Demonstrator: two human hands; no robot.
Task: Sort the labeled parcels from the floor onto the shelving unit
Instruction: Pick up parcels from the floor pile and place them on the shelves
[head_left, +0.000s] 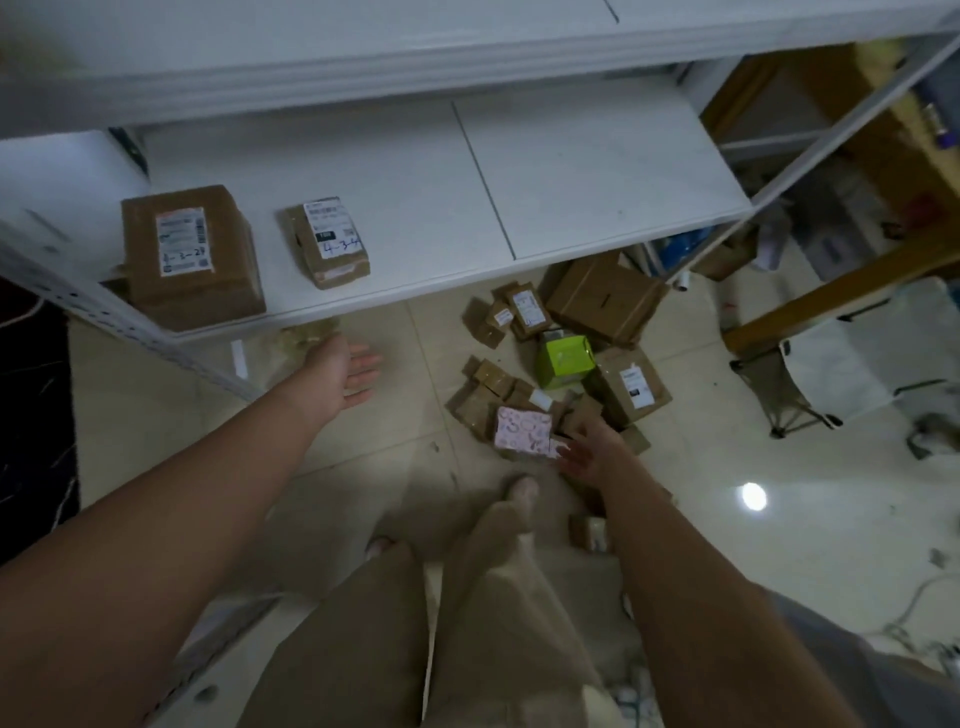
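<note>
Head view: the person is standing over the heap of parcels (550, 364), which is lying on the floor tiles right of centre.
Right hand (587, 452): is hovering with fingers spread and holding nothing, at the near right corner of the pink patterned parcel (522, 434); I cannot tell whether it is touching.
Left hand (348, 370): is hanging open and empty, palm showing, just in front of the shelf (597, 171).
Shelf load: two labelled brown boxes (189, 254) are sitting at the left end.
Doing it well: the pink parcel is resting on smaller packets, so gripping across its edges and lifting straight up is probably safest. Its label is not showing, so it likely needs turning before a spot is picked.
</note>
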